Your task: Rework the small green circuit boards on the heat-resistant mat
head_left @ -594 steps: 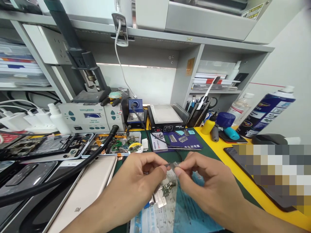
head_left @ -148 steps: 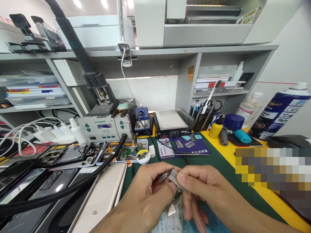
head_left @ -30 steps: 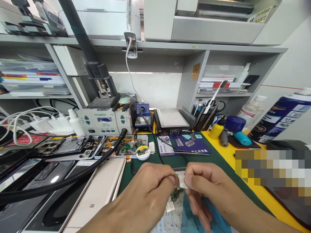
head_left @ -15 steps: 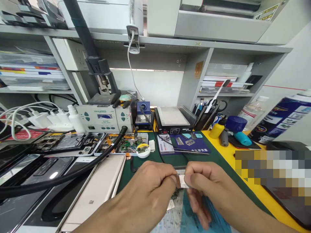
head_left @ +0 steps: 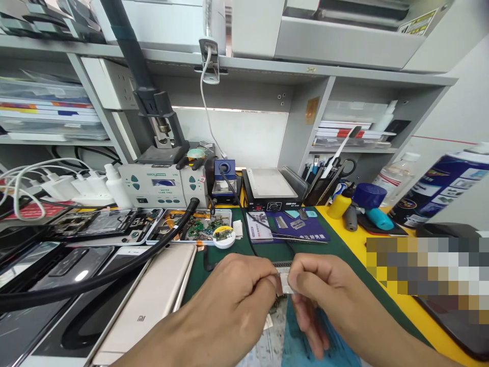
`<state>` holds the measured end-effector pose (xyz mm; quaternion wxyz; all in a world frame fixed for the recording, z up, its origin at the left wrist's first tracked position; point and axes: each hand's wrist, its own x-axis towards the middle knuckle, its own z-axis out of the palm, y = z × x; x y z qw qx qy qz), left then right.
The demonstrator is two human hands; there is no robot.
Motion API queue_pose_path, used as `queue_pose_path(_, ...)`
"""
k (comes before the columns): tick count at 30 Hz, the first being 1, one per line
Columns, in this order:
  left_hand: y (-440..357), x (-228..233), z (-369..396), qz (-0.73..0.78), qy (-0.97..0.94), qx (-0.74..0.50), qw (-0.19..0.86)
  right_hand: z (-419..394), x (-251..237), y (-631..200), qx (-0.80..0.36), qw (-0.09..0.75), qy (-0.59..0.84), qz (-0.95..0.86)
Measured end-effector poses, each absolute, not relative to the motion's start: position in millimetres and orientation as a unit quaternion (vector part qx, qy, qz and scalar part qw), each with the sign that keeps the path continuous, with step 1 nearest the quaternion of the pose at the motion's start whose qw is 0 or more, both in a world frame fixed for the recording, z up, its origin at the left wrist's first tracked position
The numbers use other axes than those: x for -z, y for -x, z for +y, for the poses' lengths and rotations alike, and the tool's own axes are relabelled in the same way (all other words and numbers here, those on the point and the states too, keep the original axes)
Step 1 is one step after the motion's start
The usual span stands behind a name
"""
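Observation:
Between my two hands stretches a small, thin, flat strip (head_left: pixel 285 283), silvery white with a brownish left edge; its exact kind I cannot make out. My left hand (head_left: pixel 240 300) pinches the left end between thumb and bent forefinger. On the opposite end, my right hand (head_left: pixel 324 285) pinches with thumb and forefinger, its lower fingers hanging down loosely. Below them lies a grey and blue work surface (head_left: pixel 319 336), and part of a small circuit board (head_left: pixel 275 305) peeks out, mostly hidden by my hands.
Phones, including a gold one (head_left: pixel 153 300), lie at left under a thick black hose (head_left: pixel 126 285). Behind stand a hot-air station (head_left: pixel 162 188), a tray of boards (head_left: pixel 191 237) and a heating plate (head_left: pixel 271 188). Tweezers (head_left: pixel 300 238) rest beyond my hands; bottles and a spray can (head_left: pixel 439 178) stand right.
The view has shifted very slightly. Both hands keep their pinch on the strip, which appears tilted a little differently, with its brownish edge more visible.

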<state>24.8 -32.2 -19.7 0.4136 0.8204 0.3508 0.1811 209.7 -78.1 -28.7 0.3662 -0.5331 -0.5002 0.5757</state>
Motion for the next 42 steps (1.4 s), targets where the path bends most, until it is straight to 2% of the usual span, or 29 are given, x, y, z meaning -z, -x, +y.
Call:
queue_pose_path(35,-24.2,12.7,-30.3,0.344,-0.807,-0.179,0.446,-78.8,28.6,-205.7,-0.534,0.392,0.537,-0.523)
queue_pose_path(42,-23.8,15.5,-28.7,0.333,-0.788,-0.211,0.473,-78.4,27.4,-208.4,-0.559,0.409,0.519,-0.501)
